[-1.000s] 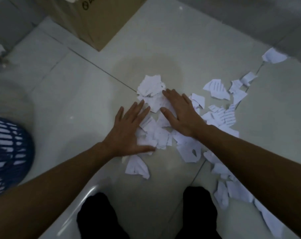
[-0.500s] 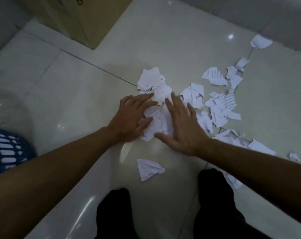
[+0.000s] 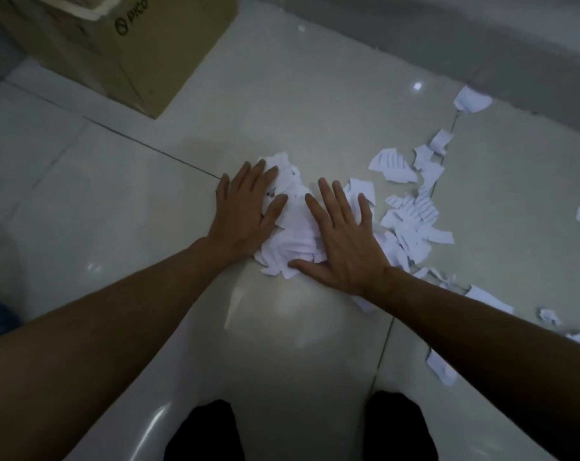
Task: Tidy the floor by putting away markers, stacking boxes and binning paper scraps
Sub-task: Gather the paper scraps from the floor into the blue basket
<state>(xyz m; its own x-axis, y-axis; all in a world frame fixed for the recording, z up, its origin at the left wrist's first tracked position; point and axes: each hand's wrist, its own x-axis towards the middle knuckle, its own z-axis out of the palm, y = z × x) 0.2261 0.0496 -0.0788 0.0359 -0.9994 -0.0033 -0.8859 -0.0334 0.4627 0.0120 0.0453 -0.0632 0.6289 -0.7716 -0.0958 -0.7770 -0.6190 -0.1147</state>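
Scraps (image 3: 292, 227) heaped between flat, open grips (left hand (image 3: 245, 211), right hand (image 3: 345, 241))

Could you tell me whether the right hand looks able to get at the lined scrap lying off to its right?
Probably yes. The right hand lies flat on the pile, and only bare floor and loose scraps separate it from the lined scrap.
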